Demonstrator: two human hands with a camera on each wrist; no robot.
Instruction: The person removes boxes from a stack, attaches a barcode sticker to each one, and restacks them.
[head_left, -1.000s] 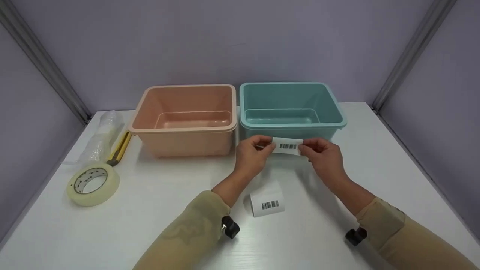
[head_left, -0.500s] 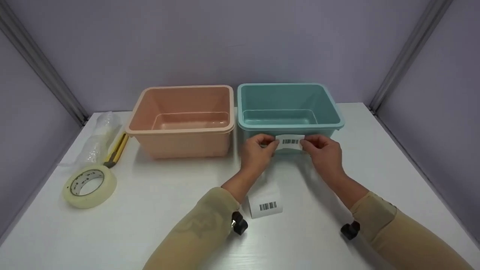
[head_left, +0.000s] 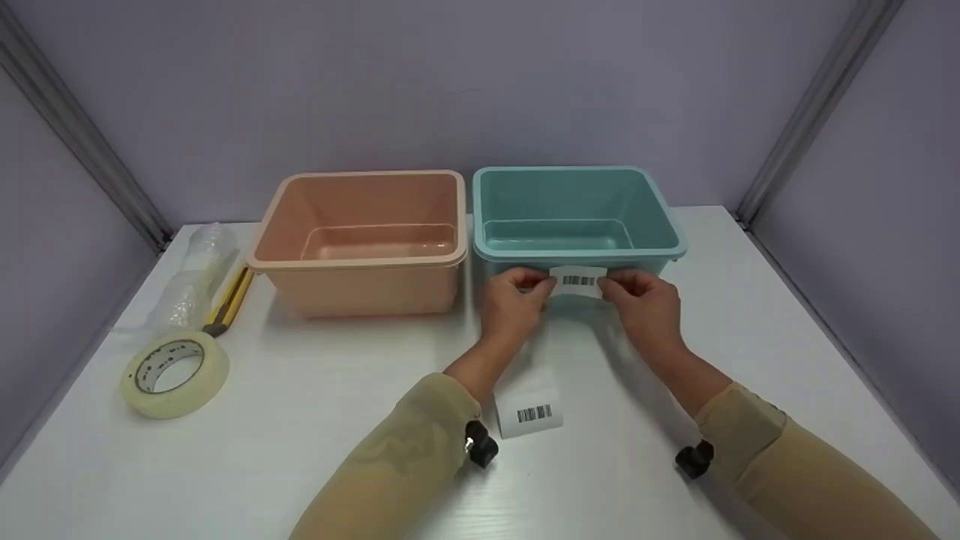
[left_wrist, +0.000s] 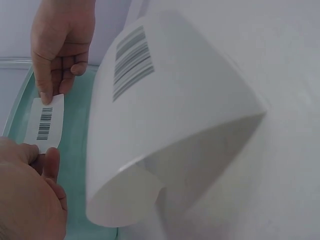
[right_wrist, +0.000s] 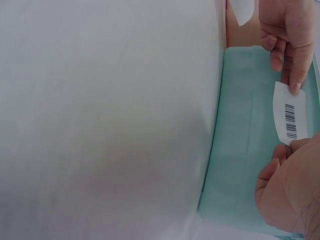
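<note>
Label: the small barcode sticker [head_left: 578, 280] lay flat against the near wall of the teal tub [head_left: 660, 225], just under its rim, about the middle of that wall.
Left hand: the left hand [head_left: 510, 304] pinched the sticker's left end between thumb and fingertips.
Right hand: the right hand [head_left: 646, 304] pinched the right end the same way, so the strip was stretched between them.
Handling: it looked thin, light and limp, likely tacky on the back; I judged the two short ends the only sound places to hold it, since a grip in the middle would crease it.
Roll: the label roll [head_left: 529, 411] sat on the bench between the forearms, near the front edge.
Room: open bench lay right of the teal tub; the pink tub [head_left: 360, 292] stood just beside it on the left.
Left edge: tape roll [head_left: 175, 373], yellow knife [head_left: 231, 301] and bubble wrap [head_left: 191, 274] were well apart from the hands.
</note>
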